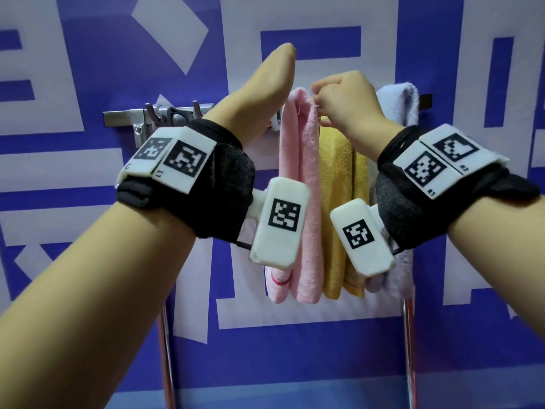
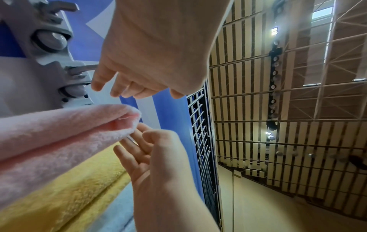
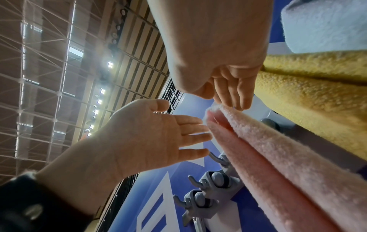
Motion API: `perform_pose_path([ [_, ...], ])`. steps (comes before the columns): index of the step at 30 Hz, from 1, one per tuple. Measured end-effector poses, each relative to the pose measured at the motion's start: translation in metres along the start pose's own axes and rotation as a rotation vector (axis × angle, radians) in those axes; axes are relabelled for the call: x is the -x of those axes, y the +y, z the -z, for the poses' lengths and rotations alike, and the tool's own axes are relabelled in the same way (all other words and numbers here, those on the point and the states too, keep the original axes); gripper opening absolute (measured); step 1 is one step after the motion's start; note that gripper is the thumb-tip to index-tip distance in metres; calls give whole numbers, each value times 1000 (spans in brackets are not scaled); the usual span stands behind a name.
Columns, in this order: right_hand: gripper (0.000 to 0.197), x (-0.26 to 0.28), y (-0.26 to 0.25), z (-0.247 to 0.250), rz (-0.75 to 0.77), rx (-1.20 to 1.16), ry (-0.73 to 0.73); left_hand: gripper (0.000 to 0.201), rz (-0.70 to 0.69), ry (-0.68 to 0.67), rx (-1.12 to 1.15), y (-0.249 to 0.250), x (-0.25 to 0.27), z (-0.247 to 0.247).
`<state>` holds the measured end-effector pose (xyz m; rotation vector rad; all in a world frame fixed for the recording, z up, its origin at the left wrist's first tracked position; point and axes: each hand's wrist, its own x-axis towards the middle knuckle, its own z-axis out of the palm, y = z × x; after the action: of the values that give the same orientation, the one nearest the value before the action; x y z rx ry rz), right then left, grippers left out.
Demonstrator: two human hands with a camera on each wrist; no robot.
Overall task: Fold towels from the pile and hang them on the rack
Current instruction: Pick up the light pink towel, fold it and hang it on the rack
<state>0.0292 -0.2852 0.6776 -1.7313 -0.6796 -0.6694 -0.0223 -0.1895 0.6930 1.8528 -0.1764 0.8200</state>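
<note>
— Where's the pink towel (image 1: 299, 184)?
— Draped over the rack (image 1: 124, 118), just at nine o'clock of the yellow towel (image 1: 336, 184); a pale towel (image 1: 398, 104) hangs at three o'clock.
— The hands?
— The right hand (image 1: 345, 101) pinches the pink towel's top fold. The left hand (image 1: 262, 93) hovers beside it, fingers straight, holding nothing.
</note>
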Motion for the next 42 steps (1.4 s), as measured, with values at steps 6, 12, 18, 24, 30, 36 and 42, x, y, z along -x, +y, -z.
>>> perform_pose_path([
  [6,14,13,4,-9,17,11,-141,74,121,-144,-66,-14,7,4],
  [12,47,13,-1,-12,-140,-244,-276,57,191,-216,91,-23,8,11],
  [18,45,21,8,-8,-205,-365,-240,55,164,-236,148,-25,12,12],
  [24,41,52,36,-10,-249,-399,-303,47,250,-243,147,-51,36,1],
  [30,38,101,75,-11,-433,-401,-246,36,404,-256,180,-108,70,-23],
  [36,33,170,133,-23,-640,-251,-333,29,630,-269,214,-186,126,-57],
  [42,23,237,186,-37,-848,-205,-405,47,759,-311,242,-249,177,-82],
])
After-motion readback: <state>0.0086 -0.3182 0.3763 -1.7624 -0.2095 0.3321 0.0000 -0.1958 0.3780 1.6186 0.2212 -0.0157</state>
